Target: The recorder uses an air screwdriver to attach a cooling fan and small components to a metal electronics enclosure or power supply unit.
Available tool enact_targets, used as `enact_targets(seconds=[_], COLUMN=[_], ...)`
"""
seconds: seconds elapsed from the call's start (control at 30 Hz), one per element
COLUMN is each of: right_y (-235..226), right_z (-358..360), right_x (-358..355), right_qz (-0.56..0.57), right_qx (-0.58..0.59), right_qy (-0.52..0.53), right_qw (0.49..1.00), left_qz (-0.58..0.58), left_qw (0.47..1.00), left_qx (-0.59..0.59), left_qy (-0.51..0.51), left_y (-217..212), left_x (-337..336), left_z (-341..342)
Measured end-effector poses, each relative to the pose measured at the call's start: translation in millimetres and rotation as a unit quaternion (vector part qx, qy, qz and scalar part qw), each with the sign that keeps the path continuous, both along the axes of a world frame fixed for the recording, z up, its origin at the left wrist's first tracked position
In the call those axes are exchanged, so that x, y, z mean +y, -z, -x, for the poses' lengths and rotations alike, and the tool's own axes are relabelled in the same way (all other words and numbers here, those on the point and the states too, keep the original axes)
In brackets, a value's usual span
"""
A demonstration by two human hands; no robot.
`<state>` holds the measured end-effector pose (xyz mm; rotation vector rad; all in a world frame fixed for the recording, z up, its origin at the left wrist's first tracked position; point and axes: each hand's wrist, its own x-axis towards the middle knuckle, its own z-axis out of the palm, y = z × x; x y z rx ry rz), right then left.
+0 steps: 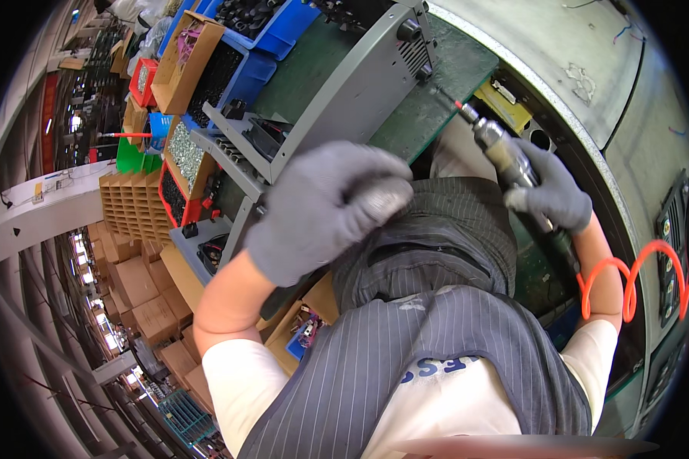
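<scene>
My right hand (553, 187), in a grey glove, is wrapped round a pneumatic screwdriver (505, 157). Its bit points up and left, toward the corner of a grey metal housing (352, 76) without touching it. This housing has vent slots and black round fittings at its far end. In front of the housing's near part is my left hand (321, 206), also gloved and slightly blurred. Its fingers curl toward the thumb; anything between them is hidden. Beside that hand, grey metal brackets (233, 157) with dark parts reach out to the left.
The green bench top (452, 65) carries the housing. Blue bins (272, 34) of black parts, a cardboard box (187, 61) and a tray of screws (184, 153) stand left. A coiled orange hose (631, 279) hangs by my right forearm. A yellow tray (504, 105) lies beyond the screwdriver.
</scene>
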<state>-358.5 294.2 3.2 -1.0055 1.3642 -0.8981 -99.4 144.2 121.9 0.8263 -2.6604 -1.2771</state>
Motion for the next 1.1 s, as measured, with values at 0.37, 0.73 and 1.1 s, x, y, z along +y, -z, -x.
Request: enact_targets(seconds=[0.37, 0.73, 1.1], right_y=[18, 4, 0], right_z=[19, 24, 17], right_x=[-32, -48, -45], right_qz=[0.022, 0.062, 0.066], right_qx=[0.053, 0.188, 0.246], right_qy=[0.012, -0.016, -0.023], right_qw=[0.998, 0.980, 0.967], left_qz=[0.092, 0.013, 0.065], left_qw=[0.971, 0.981, 0.985], left_qx=[-0.221, -0.191, -0.157], left_qy=[0.001, 0.030, 0.029], left_y=[4, 6, 5], left_x=[-81, -92, -81], left_z=[29, 29, 26])
